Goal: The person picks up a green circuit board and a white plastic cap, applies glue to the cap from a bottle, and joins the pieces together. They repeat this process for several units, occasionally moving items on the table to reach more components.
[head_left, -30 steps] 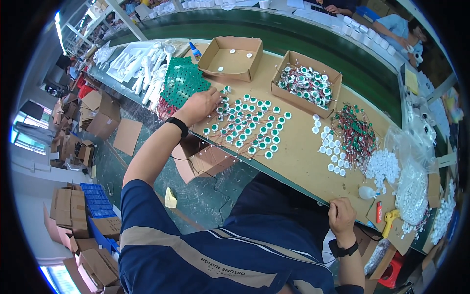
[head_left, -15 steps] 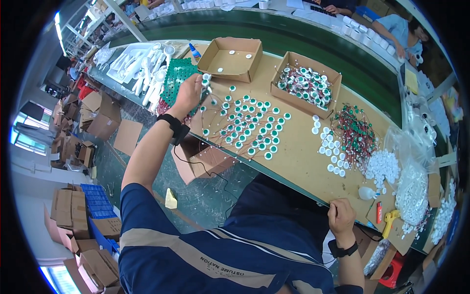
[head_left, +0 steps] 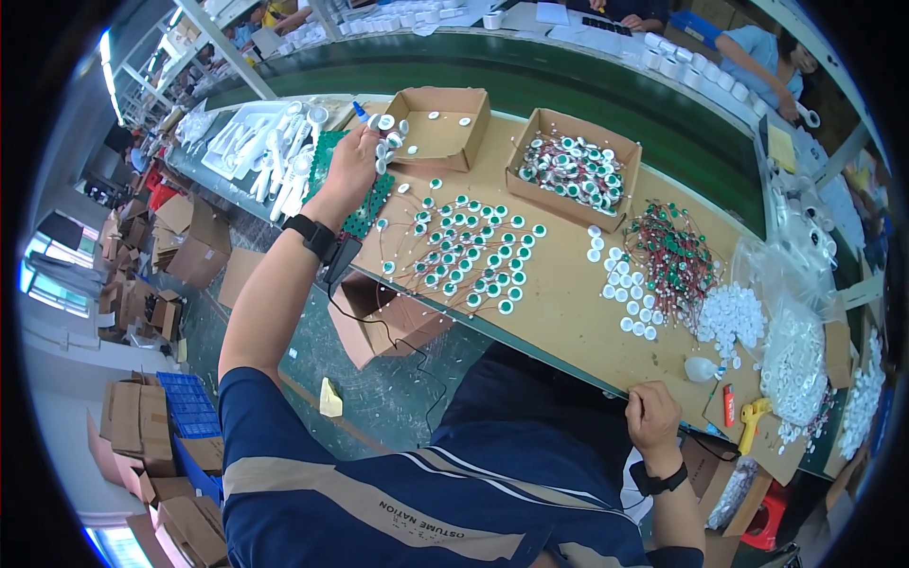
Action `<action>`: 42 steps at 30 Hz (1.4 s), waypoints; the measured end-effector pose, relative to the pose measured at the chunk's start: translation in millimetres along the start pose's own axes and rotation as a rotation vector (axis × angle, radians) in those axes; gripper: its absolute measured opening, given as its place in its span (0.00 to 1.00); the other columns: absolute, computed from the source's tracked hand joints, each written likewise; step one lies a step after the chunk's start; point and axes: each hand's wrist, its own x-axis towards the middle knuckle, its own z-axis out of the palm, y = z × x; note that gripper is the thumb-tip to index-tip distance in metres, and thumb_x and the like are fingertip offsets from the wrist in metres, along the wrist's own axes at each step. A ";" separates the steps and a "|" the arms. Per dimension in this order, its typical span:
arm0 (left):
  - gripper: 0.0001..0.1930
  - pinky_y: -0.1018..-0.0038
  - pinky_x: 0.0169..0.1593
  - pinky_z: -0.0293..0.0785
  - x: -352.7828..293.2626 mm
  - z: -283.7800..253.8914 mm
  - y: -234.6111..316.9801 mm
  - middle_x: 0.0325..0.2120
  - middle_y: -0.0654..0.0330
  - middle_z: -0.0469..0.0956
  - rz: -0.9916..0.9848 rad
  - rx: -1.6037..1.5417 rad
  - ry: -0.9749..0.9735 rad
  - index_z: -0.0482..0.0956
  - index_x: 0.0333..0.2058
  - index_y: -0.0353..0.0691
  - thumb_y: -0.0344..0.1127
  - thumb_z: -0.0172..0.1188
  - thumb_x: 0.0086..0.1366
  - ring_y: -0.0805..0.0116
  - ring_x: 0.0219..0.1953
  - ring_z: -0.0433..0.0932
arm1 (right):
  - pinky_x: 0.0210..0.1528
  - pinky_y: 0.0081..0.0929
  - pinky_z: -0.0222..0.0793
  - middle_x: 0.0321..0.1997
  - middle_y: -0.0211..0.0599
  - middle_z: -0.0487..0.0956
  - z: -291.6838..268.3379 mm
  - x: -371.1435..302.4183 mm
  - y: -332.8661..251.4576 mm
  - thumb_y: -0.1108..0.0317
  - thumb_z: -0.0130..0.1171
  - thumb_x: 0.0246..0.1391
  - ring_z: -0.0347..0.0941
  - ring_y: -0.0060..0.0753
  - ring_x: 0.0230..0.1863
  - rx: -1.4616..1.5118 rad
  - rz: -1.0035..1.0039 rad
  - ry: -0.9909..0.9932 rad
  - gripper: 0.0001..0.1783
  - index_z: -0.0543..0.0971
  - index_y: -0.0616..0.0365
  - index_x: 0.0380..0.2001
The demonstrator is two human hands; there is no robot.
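Pinching a small bunch of discs (head_left: 386, 122) between thumb and fingers of the left hand (head_left: 347, 173), closed around them, above the green sheet (head_left: 365, 221) and by the left side of a carton (head_left: 448, 150) (with three loose discs lying inside). Holding the right hand (head_left: 653, 417), curled into a fist, at the near edge of the table (head_left: 568, 327); cannot tell about anything inside it. Facing rows of green-topped discs (head_left: 471, 251), with a fuller carton (head_left: 559, 204) behind and a heap of wires (head_left: 670, 254) to the right.
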 end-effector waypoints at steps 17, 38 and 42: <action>0.18 0.70 0.31 0.75 75.3 197.5 95.4 0.32 0.63 0.81 -0.093 -0.148 -0.401 0.87 0.54 0.39 0.44 0.52 0.87 0.74 0.30 0.78 | 0.35 0.45 0.81 0.35 0.44 0.84 7.2 -3.0 0.4 0.79 0.71 0.58 0.85 0.53 0.33 0.004 -0.011 0.059 0.07 0.83 0.58 0.38; 0.34 0.63 0.74 0.76 -37.7 4.3 30.3 0.70 0.52 0.81 0.016 0.050 -0.354 0.69 0.79 0.34 0.38 0.67 0.80 0.61 0.70 0.81 | 0.35 0.45 0.79 0.36 0.47 0.83 4.2 -4.4 2.5 0.79 0.69 0.60 0.83 0.55 0.34 0.016 -0.005 0.010 0.07 0.84 0.58 0.39; 0.42 0.58 0.78 0.73 -74.7 -29.0 19.7 0.76 0.50 0.75 0.216 0.430 -0.425 0.68 0.80 0.39 0.34 0.75 0.70 0.54 0.75 0.76 | 0.36 0.45 0.79 0.37 0.47 0.83 3.9 -4.9 3.2 0.80 0.68 0.60 0.84 0.56 0.35 0.006 -0.001 0.013 0.06 0.84 0.59 0.40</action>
